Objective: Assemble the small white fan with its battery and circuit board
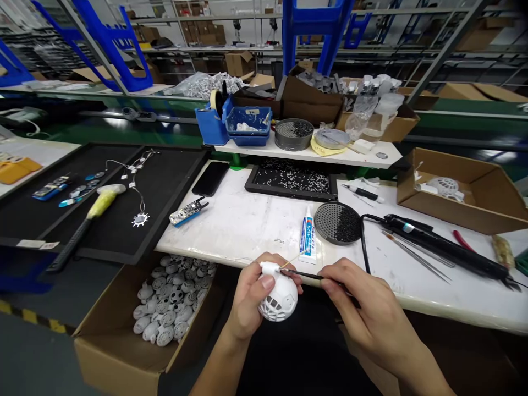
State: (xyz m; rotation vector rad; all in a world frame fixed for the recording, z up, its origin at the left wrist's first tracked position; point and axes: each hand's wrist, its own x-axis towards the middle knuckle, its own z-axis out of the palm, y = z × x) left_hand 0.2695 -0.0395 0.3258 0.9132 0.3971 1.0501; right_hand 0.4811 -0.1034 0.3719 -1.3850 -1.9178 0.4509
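Note:
My left hand (256, 291) is closed around a white plastic ball (281, 300) with slotted openings and a short neck at its top. In my right hand (363, 302) is a thin black tool (306, 274), like tweezers, its exact kind unclear. The tool's tip touches or almost touches the base of the ball's neck. A thin yellowish wire (293, 258) runs up from the same spot. Behind the hands, a blue and white glue tube (307, 236) lies on the white table (247, 220). Part of the left fingers is hidden behind the ball.
A round dish of black bits (337, 223) sits beside the tube. To the right lie metal tweezers (416, 253), a black corded tool (449, 247) and a cardboard box (466, 192). A phone (210, 178) and circuit board (188, 212) lie left. Below stands a carton (119, 357) of white balls.

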